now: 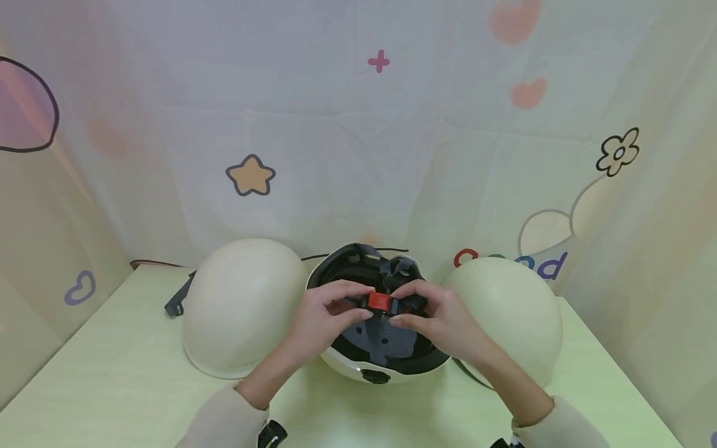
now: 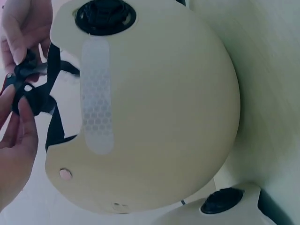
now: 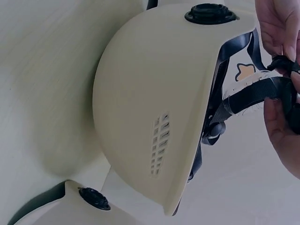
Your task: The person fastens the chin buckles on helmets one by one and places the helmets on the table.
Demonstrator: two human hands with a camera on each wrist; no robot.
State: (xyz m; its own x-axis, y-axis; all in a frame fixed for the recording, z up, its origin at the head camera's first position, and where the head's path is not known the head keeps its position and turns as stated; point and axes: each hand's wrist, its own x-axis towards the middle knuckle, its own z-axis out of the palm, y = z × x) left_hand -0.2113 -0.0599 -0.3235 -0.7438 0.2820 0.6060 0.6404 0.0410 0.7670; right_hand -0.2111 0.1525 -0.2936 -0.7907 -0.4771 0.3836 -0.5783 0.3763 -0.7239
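A cream helmet (image 1: 350, 368) lies upside down in the middle of the table, its dark padded inside facing up. Over its opening, both hands work at the chin strap's buckle (image 1: 379, 301), which has a red part and black ends. My left hand (image 1: 327, 314) pinches the buckle's left side between thumb and fingers. On the other side, my right hand (image 1: 445, 317) pinches the black end and strap. Dark webbing strap (image 3: 255, 93) runs from the helmet's edge up to the hands in the right wrist view. Fingers partly hide the buckle.
Two more cream helmets stand dome up, one at the left (image 1: 243, 305) and one at the right (image 1: 512, 317), close beside the middle one. A black strap end (image 1: 178, 297) sticks out behind the left helmet. A printed curtain (image 1: 336, 162) hangs behind the pale table (image 1: 112, 367).
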